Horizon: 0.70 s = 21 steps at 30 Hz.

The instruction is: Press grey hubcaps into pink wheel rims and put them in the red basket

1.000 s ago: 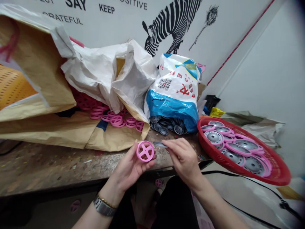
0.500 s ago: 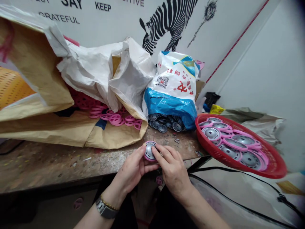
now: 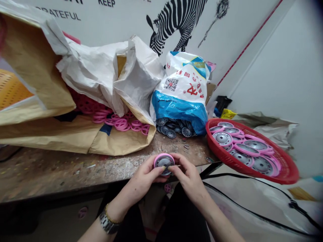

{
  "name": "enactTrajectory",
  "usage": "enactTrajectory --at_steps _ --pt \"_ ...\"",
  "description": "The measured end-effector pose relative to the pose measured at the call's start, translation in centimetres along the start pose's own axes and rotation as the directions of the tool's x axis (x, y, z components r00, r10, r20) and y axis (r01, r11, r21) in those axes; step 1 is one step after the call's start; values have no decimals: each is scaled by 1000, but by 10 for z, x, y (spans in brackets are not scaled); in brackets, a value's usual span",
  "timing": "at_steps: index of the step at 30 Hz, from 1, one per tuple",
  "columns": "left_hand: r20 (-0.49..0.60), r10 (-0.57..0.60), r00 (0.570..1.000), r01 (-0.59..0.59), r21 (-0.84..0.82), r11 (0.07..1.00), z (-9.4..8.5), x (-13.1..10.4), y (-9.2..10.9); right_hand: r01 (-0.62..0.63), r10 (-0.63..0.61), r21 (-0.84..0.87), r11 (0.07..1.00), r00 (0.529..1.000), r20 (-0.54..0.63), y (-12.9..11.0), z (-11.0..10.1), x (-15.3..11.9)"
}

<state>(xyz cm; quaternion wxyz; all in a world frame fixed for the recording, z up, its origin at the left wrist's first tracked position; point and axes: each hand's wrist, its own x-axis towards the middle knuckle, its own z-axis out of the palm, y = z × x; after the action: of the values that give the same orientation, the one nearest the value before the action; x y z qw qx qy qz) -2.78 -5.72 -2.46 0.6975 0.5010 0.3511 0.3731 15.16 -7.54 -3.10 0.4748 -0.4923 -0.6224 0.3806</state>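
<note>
Nearest the camera, the left hand (image 3: 141,179), with a watch and a thin bracelet at its wrist, and the right hand (image 3: 188,178) meet over the front edge of the worktop (image 3: 50,171), both closed around a pink wheel (image 3: 164,161) that has a grey hubcap seated in its face. The left thumb lies across the lower left of the rim and the right thumb and fingers pinch it from the right, so the wheel is held between the two hands just above the edge, its grey face turned up toward the camera. Below the hands, a loose pink wheel (image 3: 167,187) lies on the floor between the knees. Just past the hands the worktop is scarred and scattered with small chips. To the right a red basket (image 3: 287,174) overhangs the edge, holding finished pink wheels with grey centres. Farther back, grey hubcaps (image 3: 174,129) spill from the mouth of a blue and white sack (image 3: 183,97), and to its left bare pink rims (image 3: 121,123) spill from a large brown paper sack (image 3: 75,137). Behind everything stands a white wall with a zebra drawing (image 3: 176,20).
</note>
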Motion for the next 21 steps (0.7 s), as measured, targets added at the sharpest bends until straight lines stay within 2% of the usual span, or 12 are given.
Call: enactTrajectory --at_steps 3,7,12,15,18,21 --pt "27 68 997 -72 183 981 1 -1 -1 -51 50 64 997 999 11 -3 -1 2" --pt "45 134 990 -141 411 901 3 -3 0 -59 62 79 995 998 -31 -2 2 -3" --pt "14 215 976 -183 583 792 7 -3 0 -66 79 129 989 992 -98 4 8 -7" --pt "-16 167 986 -133 536 834 8 0 -3 -101 122 188 977 987 -104 8 9 -4" --pt "-5 84 996 -75 373 925 6 2 -6 -142 164 265 954 984 -63 11 10 1" --pt "-1 60 998 -57 285 957 3 2 -7 -153 165 289 945 986 -16 11 11 1"
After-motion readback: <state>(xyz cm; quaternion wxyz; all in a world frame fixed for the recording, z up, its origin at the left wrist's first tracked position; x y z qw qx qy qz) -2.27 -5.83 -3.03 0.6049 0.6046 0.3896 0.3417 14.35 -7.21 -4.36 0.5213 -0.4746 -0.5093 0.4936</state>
